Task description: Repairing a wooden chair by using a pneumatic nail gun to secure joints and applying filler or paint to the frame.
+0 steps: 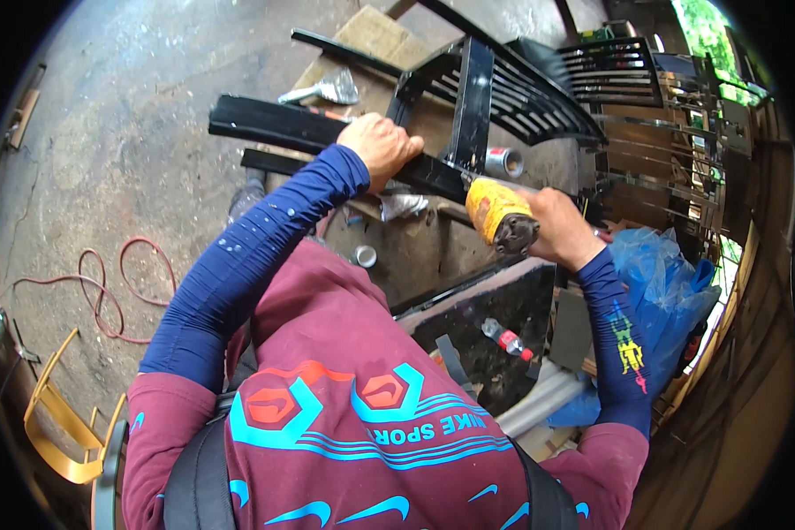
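A black slatted chair frame (471,106) lies tipped over in front of me, its legs pointing left. My left hand (380,148) is closed around one of its black rails, thumb side toward the right. My right hand (556,225) grips a worn yellow power drill (496,208) with a dark rear end. The drill's front end meets the frame near the joint of the rail and a black upright, just right of my left hand. The drill's handle is mostly hidden by my fingers.
A brush-like tool (327,90) lies beyond the rail, and a metal can (504,162) is by the frame. A red hose (106,296) coils at left, near a yellow chair (62,420). A plastic bottle (506,338) and blue plastic sheeting (658,283) are at right.
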A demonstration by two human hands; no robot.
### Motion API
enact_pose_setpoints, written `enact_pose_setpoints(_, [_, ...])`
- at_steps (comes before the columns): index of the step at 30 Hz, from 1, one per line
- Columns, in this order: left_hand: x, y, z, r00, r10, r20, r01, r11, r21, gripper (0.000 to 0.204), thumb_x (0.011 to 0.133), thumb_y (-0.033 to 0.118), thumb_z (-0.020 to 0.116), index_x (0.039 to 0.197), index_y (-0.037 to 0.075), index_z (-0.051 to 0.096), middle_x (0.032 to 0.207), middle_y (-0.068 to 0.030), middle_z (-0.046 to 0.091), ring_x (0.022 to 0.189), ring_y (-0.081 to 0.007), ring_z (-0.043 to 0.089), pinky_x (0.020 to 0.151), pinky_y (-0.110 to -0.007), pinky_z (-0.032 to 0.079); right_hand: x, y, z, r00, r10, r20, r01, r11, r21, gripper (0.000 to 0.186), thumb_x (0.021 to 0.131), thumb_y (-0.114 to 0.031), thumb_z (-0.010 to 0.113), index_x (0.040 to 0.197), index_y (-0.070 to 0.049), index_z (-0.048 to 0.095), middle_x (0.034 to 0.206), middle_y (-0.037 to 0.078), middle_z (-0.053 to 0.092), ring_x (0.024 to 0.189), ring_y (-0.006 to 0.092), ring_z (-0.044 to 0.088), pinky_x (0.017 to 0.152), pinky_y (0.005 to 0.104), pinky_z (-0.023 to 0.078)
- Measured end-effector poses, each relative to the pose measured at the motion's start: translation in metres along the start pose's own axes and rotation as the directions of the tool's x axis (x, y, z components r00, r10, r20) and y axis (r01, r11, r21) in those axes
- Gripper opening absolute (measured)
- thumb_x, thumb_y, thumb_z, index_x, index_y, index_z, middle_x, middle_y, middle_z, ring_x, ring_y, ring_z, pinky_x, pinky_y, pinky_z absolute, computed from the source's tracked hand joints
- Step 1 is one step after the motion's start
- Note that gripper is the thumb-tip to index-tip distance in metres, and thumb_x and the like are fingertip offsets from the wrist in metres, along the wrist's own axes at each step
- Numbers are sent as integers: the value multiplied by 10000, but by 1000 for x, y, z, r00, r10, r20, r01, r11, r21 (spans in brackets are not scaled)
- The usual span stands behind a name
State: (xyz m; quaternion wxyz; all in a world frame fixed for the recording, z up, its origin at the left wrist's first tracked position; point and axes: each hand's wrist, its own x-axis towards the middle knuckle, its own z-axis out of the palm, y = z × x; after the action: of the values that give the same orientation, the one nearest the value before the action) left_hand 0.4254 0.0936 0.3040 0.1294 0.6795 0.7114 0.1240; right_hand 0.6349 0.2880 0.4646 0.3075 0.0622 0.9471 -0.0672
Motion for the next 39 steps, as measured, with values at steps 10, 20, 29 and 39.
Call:
enact_pose_setpoints(10, [1, -3, 4, 998, 0, 65, 0, 1000, 9, 389, 701, 122, 775, 1065, 87, 644, 836, -136, 735, 828, -320, 748, 707, -413, 570, -36, -8, 29, 966, 154, -207, -97, 960, 263, 553, 691, -43, 783, 1233, -32, 672, 894, 260, 711, 855, 427, 705, 765, 426, 578])
enact_pose_setpoints(20, [1, -7, 6, 999, -5, 51, 5, 1000, -2, 348, 751, 98, 720, 1076, 87, 593, 799, -155, 713, 801, -356, 732, 701, -441, 554, -33, 0, 34, 972, 129, -197, -61, 947, 317, 617, 684, -36, 796, 1286, -35, 658, 914, 244, 719, 869, 413, 710, 774, 407, 573])
enact_pose_setpoints(29, [0, -6, 6, 999, -6, 40, 7, 1000, -26, 358, 736, 82, 732, 1067, 84, 597, 799, -155, 713, 800, -353, 733, 698, -444, 558, -27, 0, 19, 991, 102, -90, -78, 969, 235, 497, 709, -70, 789, 1185, -18, 657, 914, 241, 716, 884, 428, 701, 786, 426, 572])
enact_pose_setpoints(39, [-1, -5, 4, 999, -12, 52, 13, 1000, -20, 360, 736, 95, 746, 1063, 85, 596, 793, -156, 709, 799, -354, 734, 688, -439, 556, -25, 0, 22, 989, 85, -119, -75, 994, 83, 552, 716, -142, 811, 1228, -12, 647, 888, 235, 709, 847, 424, 695, 781, 440, 568])
